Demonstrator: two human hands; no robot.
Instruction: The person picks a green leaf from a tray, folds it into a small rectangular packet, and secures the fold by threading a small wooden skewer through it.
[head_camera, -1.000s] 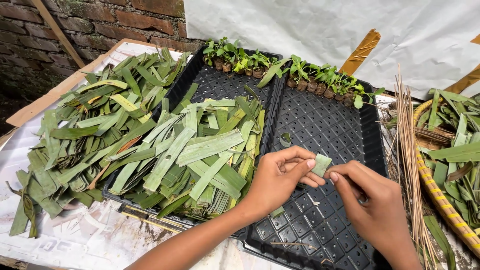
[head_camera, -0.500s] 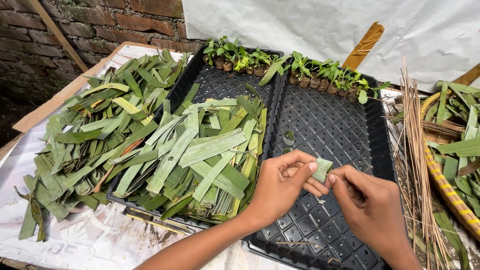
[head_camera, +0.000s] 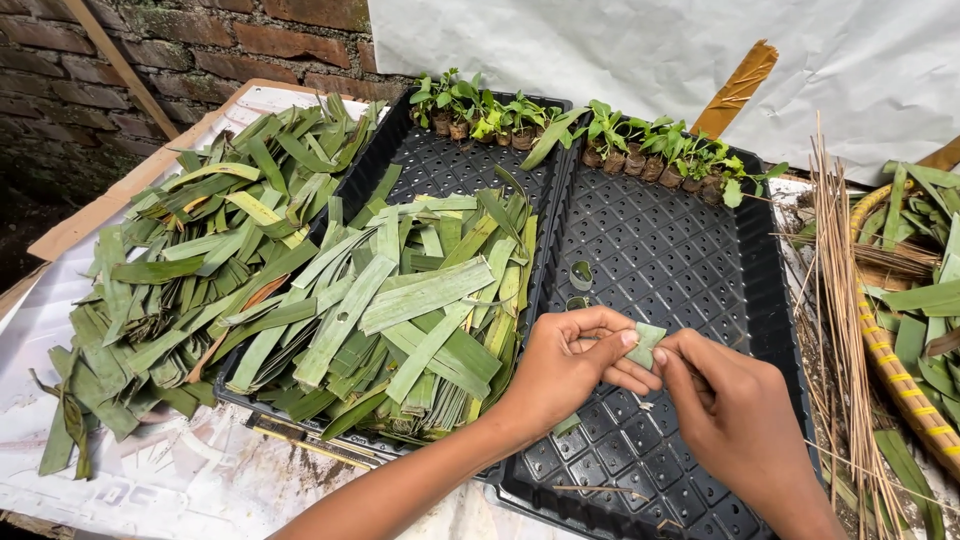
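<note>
My left hand and my right hand meet over the right black seedling tray, both pinching a small folded piece of pale green leaf strip. The strip is bent between my fingertips, a little above the tray's cells. To the left of my left forearm lies a heap of cut green leaf strips on the left black tray. A rolled leaf ring sits in one cell of the right tray.
A larger pile of darker leaf strips covers the white sheet at the left. Small seedlings line the trays' far edges. Thin dry sticks and a woven basket with leaves stand at the right. A brick wall is behind.
Both hands stay together on the leaf piece, fingers working it slightly. The view has shifted a little; nothing else has moved.
</note>
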